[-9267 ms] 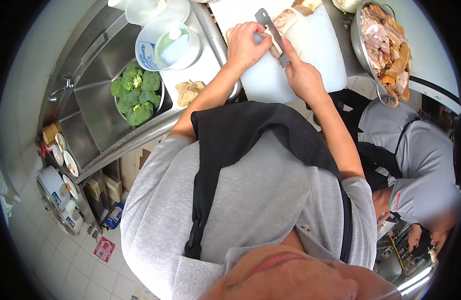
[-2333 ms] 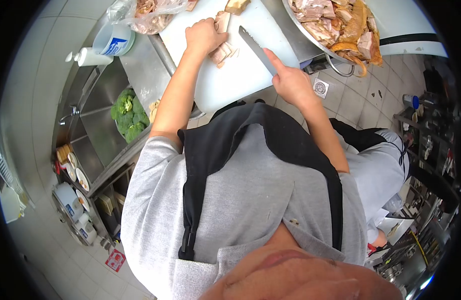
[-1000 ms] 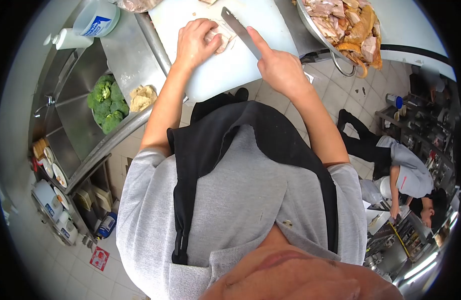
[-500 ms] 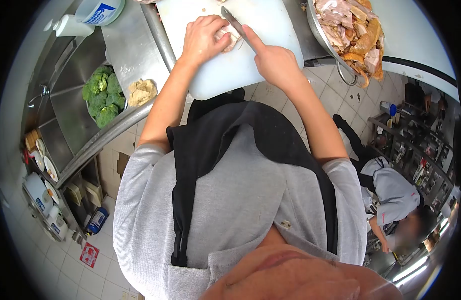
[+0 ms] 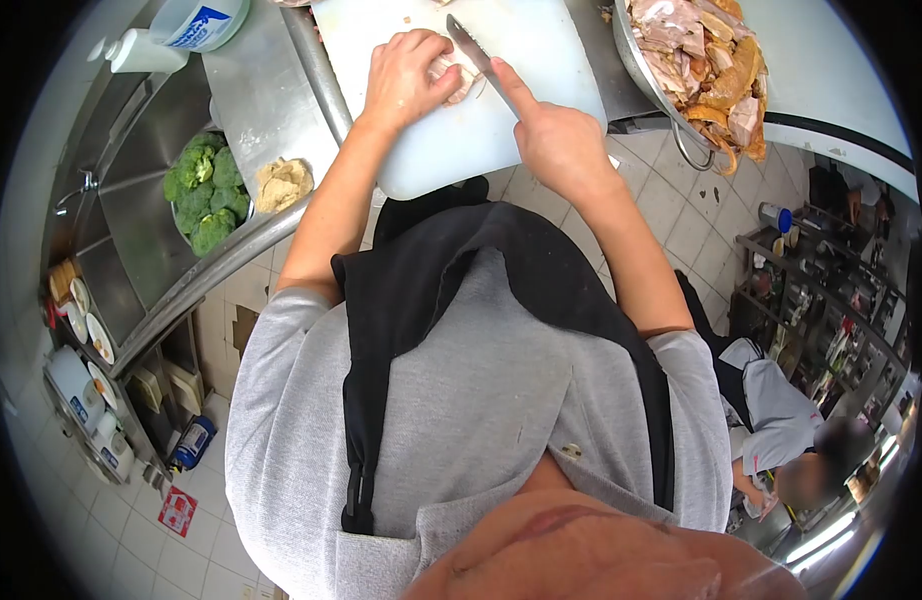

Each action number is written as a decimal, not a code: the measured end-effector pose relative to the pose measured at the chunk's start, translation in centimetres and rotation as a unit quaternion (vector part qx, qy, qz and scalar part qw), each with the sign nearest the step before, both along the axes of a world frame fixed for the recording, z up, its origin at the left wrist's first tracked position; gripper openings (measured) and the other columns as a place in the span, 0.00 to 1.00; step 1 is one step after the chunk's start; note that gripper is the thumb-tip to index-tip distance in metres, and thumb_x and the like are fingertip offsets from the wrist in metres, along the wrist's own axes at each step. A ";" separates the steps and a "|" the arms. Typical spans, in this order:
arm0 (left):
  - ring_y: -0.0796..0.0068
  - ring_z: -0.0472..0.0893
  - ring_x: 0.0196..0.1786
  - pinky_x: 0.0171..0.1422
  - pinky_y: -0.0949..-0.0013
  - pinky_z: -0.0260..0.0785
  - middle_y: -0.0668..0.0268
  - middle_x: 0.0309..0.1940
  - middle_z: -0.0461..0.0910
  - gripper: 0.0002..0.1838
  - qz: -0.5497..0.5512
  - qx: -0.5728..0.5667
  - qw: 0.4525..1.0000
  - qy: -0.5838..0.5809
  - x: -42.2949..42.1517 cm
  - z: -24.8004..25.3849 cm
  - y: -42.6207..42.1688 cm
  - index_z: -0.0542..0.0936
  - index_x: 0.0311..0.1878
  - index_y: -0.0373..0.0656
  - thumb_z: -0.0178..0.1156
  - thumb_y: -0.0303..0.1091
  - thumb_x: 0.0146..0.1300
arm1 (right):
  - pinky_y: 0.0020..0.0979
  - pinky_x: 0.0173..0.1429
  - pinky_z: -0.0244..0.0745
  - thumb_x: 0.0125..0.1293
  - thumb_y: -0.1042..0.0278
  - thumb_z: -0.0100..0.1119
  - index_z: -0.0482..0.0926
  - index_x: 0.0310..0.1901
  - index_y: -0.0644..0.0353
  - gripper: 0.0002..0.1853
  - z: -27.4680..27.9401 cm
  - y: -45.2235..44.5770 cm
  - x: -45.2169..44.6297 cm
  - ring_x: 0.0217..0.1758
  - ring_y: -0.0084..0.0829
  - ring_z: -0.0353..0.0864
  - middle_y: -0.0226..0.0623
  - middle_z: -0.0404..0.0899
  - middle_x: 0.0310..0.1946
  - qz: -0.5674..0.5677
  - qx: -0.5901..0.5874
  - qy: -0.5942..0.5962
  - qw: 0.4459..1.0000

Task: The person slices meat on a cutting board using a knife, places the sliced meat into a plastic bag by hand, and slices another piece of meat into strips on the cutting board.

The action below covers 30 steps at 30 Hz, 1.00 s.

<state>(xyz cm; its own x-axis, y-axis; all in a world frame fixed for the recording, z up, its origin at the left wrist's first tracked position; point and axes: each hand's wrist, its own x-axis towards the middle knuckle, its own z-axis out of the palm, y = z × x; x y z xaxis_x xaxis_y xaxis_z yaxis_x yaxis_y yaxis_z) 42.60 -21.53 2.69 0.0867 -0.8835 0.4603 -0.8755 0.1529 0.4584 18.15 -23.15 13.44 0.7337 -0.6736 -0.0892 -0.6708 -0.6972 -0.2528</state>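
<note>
On a white cutting board [image 5: 431,160], my left hand [image 5: 406,80] presses curled fingers onto a pale piece of meat [image 5: 459,78], partly hidden under them. My right hand [image 5: 561,140] grips a knife [image 5: 481,60], its index finger stretched along the back of the blade. The blade lies just right of the meat and slants toward the far left; whether it touches the meat I cannot tell. Small scraps lie near the far edge of the board.
A metal bowl [image 5: 653,75] heaped with cut meat [image 5: 721,75] stands on the right. To the left are broccoli [image 5: 209,190] in a container, a beige lump [image 5: 284,185] on the steel counter [image 5: 256,90], and a white tub [image 5: 203,25]. Another person [image 5: 781,400] works at lower right.
My right hand and the knife have shifted slightly right and toward me. My left hand stays almost in place on the meat. The other person has moved a little lower.
</note>
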 end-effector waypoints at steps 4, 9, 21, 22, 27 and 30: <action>0.62 0.83 0.55 0.58 0.55 0.69 0.71 0.49 0.87 0.15 -0.002 -0.006 1.000 0.007 0.0 0.0 0.0 0.87 0.46 0.52 0.71 0.44 0.56 | 0.48 0.37 0.81 0.65 0.74 0.59 0.58 0.85 0.43 0.46 0.0 0.5 -0.1 0.28 0.45 0.86 0.41 0.85 0.25 -0.004 0.018 0.002 1.000; 0.63 0.83 0.56 0.60 0.54 0.70 0.71 0.50 0.87 0.16 -0.004 0.007 1.000 0.003 -0.1 0.0 0.1 0.88 0.47 0.52 0.72 0.44 0.56 | 0.49 0.37 0.80 0.64 0.76 0.58 0.58 0.85 0.40 0.46 -0.7 0.4 0.1 0.27 0.47 0.84 0.42 0.84 0.23 -0.006 0.000 -0.020 1.000; 0.61 0.82 0.56 0.60 0.56 0.69 0.70 0.49 0.86 0.16 0.000 0.000 1.000 0.010 0.0 0.2 0.0 0.87 0.47 0.51 0.72 0.44 0.57 | 0.51 0.41 0.81 0.69 0.73 0.57 0.54 0.86 0.36 0.45 -2.4 -1.5 0.6 0.30 0.49 0.86 0.44 0.85 0.26 -0.006 0.029 -0.032 0.999; 0.63 0.82 0.56 0.61 0.56 0.68 0.71 0.47 0.86 0.15 0.005 0.003 1.000 0.020 0.0 0.1 0.2 0.88 0.46 0.52 0.72 0.44 0.57 | 0.50 0.41 0.81 0.69 0.72 0.57 0.54 0.86 0.35 0.45 -1.9 -1.2 0.6 0.30 0.49 0.86 0.44 0.85 0.25 -0.021 0.027 -0.023 0.999; 0.62 0.82 0.56 0.60 0.56 0.68 0.71 0.47 0.86 0.15 0.001 0.003 1.000 0.020 0.0 0.0 0.2 0.88 0.45 0.52 0.73 0.44 0.56 | 0.50 0.41 0.81 0.69 0.72 0.58 0.53 0.86 0.35 0.45 -1.0 -0.7 0.6 0.29 0.50 0.86 0.44 0.85 0.25 -0.033 0.023 -0.017 0.999; 0.62 0.82 0.56 0.60 0.56 0.68 0.71 0.47 0.86 0.15 0.002 0.004 1.000 0.015 0.0 0.1 0.2 0.88 0.46 0.52 0.73 0.44 0.57 | 0.51 0.41 0.81 0.69 0.72 0.57 0.54 0.86 0.35 0.45 -1.3 -0.6 1.0 0.30 0.49 0.86 0.44 0.85 0.26 -0.038 0.034 -0.005 0.999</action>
<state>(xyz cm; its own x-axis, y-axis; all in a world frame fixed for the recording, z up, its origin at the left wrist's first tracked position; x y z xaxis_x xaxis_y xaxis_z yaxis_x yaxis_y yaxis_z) 42.59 -21.30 2.78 0.1030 -0.8872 0.4497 -0.8621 0.1459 0.4853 19.18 -23.78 12.13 0.6817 -0.7201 -0.1291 -0.7184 -0.6255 -0.3044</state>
